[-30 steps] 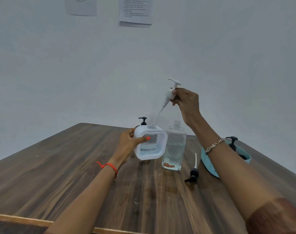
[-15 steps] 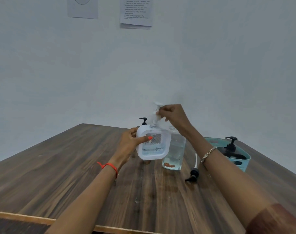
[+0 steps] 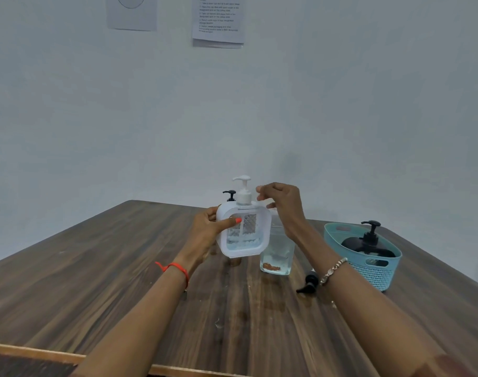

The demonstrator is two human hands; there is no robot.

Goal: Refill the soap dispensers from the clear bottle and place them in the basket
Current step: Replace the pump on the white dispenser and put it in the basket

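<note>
The white soap dispenser (image 3: 243, 232) is held just above the dark wood-grain table (image 3: 123, 281), its white pump (image 3: 242, 190) seated on top. The left hand (image 3: 208, 235) grips its left side, thumb across the front. The right hand (image 3: 282, 205) hovers beside the pump, grip loose and holding nothing. The clear bottle (image 3: 277, 254) stands uncapped behind it. Far right, a teal basket (image 3: 374, 270) holds a black dispenser (image 3: 368, 244). A loose black pump (image 3: 308, 284) lies on the table. Papers (image 3: 218, 20) hang on the pale wall.
</note>
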